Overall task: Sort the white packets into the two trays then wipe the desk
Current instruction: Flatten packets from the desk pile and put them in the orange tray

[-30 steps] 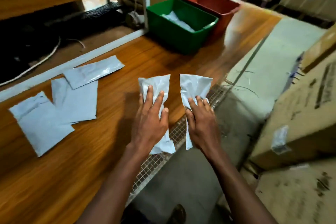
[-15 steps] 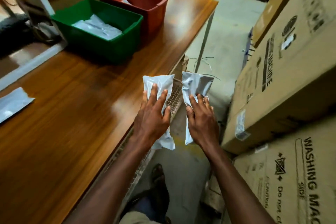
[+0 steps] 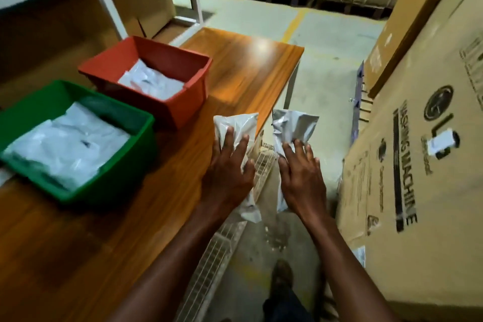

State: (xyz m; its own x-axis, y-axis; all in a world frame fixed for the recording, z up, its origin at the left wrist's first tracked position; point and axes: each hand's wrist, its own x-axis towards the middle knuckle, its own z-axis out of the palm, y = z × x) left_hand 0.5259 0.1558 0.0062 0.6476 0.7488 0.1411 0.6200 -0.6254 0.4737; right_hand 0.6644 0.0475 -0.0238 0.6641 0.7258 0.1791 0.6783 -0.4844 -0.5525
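packets held lengthwise, pointing away from the body, one gripped in the left hand (image 3: pixel 230 172) and one in the right hand (image 3: pixel 300 178), with the red tray (image 3: pixel 198 102) ahead-left, nearer the left hand, green tray (image 3: pixel 125 172) farther left.

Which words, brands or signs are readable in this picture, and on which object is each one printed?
"WASHING MACHINE": black vertical print on the large cardboard box at the right.
Round logo mark on the same box: brand letters too blurred to read.
Small print lines and symbols on that box: too small to read.
White sticker on the box: unreadable.
Packets in the left hand, the right hand, the green tray and the red tray: no readable text.
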